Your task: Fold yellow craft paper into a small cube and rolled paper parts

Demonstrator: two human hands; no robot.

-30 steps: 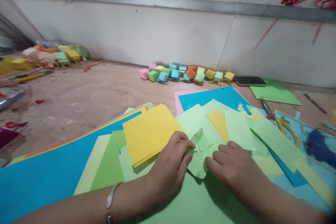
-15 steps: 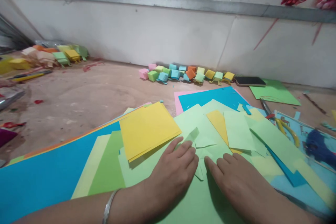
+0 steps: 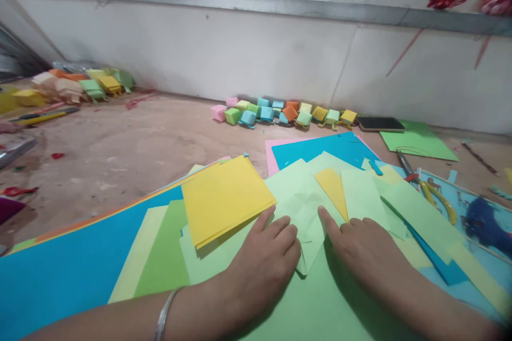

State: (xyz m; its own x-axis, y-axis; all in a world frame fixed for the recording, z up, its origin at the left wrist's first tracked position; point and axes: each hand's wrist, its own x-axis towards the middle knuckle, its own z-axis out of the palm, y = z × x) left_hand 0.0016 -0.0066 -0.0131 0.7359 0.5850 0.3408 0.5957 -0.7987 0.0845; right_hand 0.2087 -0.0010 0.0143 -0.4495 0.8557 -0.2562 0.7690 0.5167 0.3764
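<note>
A small folded piece of light green paper (image 3: pixel 307 224) lies between my hands on a larger light green sheet (image 3: pixel 312 309). My left hand (image 3: pixel 266 258) is closed at its left edge, fingers bent and thumb hidden; a pointed corner of the piece shows beside the index finger. On the right side, my right hand (image 3: pixel 362 250) touches the folded paper with a stretched index finger. Its other fingers are curled and its thumb is out of sight. Square yellow sheets (image 3: pixel 228 197) lie just past my left fingertips, and a yellow paper wedge (image 3: pixel 334 189) beyond my right hand.
Blue sheets (image 3: pixel 76 261) spread left. Pliers (image 3: pixel 430 186) with yellow handles lie right, near paper strips. A row of small folded-paper figures (image 3: pixel 280 112) stands by the wall, with a phone (image 3: pixel 380 123) beside it. More paper figures (image 3: pixel 92 85) sit back left.
My right hand has slid slightly forward and right across the folded paper. The raised flap between my hands now lies spread flatter. My left hand has barely moved.
</note>
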